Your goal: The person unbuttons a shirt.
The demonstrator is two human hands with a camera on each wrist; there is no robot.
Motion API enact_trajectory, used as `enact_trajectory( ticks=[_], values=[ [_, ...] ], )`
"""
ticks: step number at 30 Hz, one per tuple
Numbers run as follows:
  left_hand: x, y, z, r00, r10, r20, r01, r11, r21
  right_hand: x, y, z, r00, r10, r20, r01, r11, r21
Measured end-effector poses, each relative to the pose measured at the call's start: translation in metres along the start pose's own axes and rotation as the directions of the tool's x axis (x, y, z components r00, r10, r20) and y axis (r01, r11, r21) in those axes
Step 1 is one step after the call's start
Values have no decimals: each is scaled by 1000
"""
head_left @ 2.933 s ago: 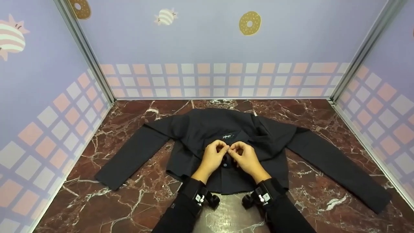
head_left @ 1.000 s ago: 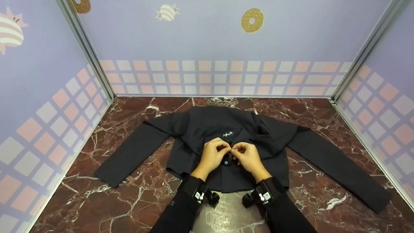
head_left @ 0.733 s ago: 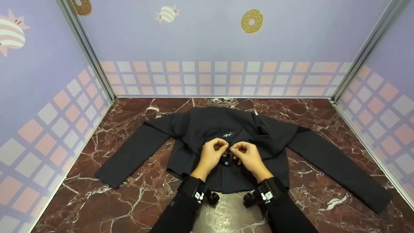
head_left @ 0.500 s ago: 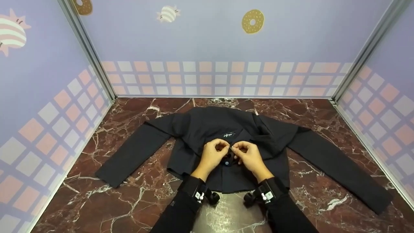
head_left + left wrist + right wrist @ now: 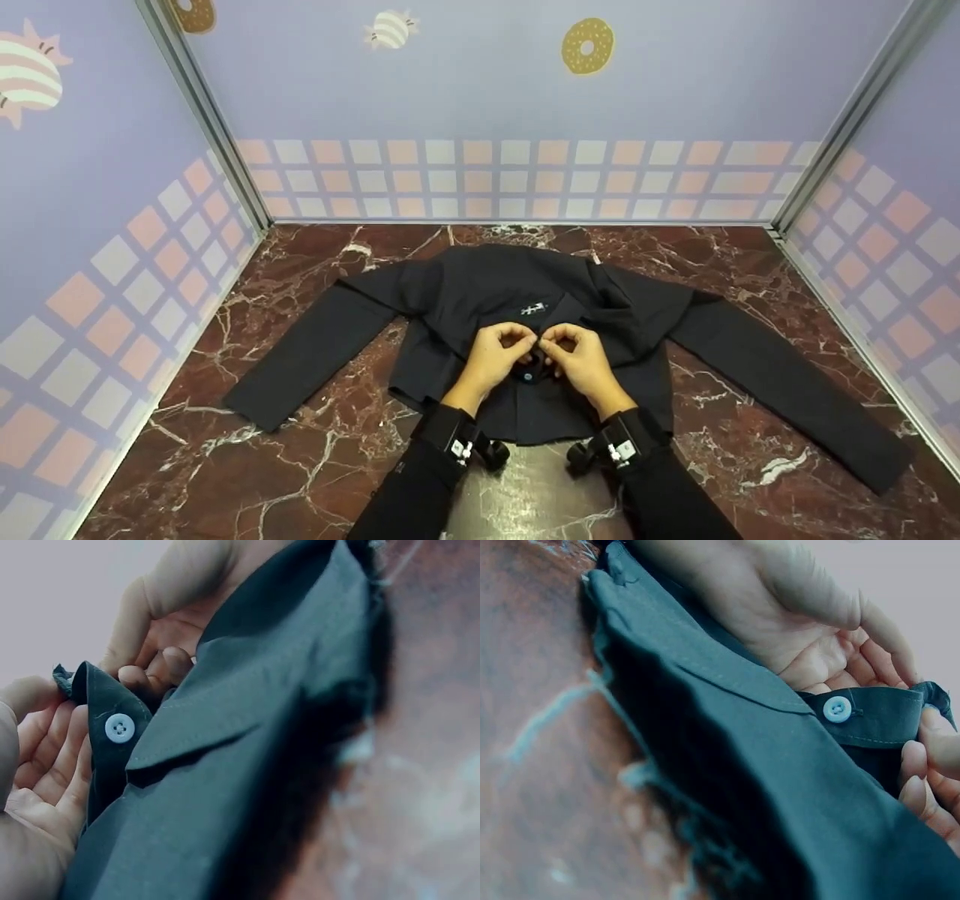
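A dark long-sleeved shirt (image 5: 517,274) lies spread out, with a small light print (image 5: 534,308) above the hands. My left hand (image 5: 489,358) pinches the edge of its front placket between thumb and fingers. Opposite it, my right hand (image 5: 583,360) pinches the same raised fold, fingertips almost meeting those of the left. Just below the pinch is a pale four-hole button (image 5: 120,729) through the cloth, also plain in the right wrist view as a round button (image 5: 838,709). The small bit of fabric between the fingertips is partly hidden by them.
The shirt's sleeves stretch out to the left (image 5: 315,352) and right (image 5: 787,390) across a red-brown marbled tabletop (image 5: 315,480). Patterned lilac panels (image 5: 480,82) enclose the back and both sides. Each wrist wears a black camera strap (image 5: 442,435).
Both hands stay at the placket, their fingertips shifting slightly to the right and working in small movements. The rest of the shirt keeps its place.
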State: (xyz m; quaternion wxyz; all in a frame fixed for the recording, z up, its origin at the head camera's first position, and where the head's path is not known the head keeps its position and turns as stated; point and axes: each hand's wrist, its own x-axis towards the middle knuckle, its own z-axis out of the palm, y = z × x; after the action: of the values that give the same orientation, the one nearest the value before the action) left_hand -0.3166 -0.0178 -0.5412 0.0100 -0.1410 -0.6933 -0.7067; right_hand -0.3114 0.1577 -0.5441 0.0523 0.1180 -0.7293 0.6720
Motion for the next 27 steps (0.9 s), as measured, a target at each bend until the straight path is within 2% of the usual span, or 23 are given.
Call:
enact_trajectory(
  ticks=[6, 10, 14, 19, 24, 27],
  values=[
    [1, 0, -1, 999, -48, 3, 48, 998, -45, -2, -8, 2, 999, -30, 16, 31, 998, -51],
    [1, 1, -1, 998, -58, 3, 58, 998, -26, -8, -26, 4, 997, -56, 44, 60, 994, -91],
    [1, 0, -1, 998, -60, 0, 60, 998, -1, -11, -36, 2, 998, -31, 60, 36, 996, -82],
    [1, -1, 0, 999, -28, -16, 28, 999, 24, -11, -38, 2, 998, 39, 58, -38, 999, -20],
    [1, -2, 1, 1000, 8, -24, -7, 998, 61, -11, -39, 3, 999, 29, 45, -27, 999, -38],
    [1, -2, 1, 1000, 7, -30, -5, 998, 64, -11, -39, 3, 1000, 17, 20, -17, 999, -41]
  ],
)
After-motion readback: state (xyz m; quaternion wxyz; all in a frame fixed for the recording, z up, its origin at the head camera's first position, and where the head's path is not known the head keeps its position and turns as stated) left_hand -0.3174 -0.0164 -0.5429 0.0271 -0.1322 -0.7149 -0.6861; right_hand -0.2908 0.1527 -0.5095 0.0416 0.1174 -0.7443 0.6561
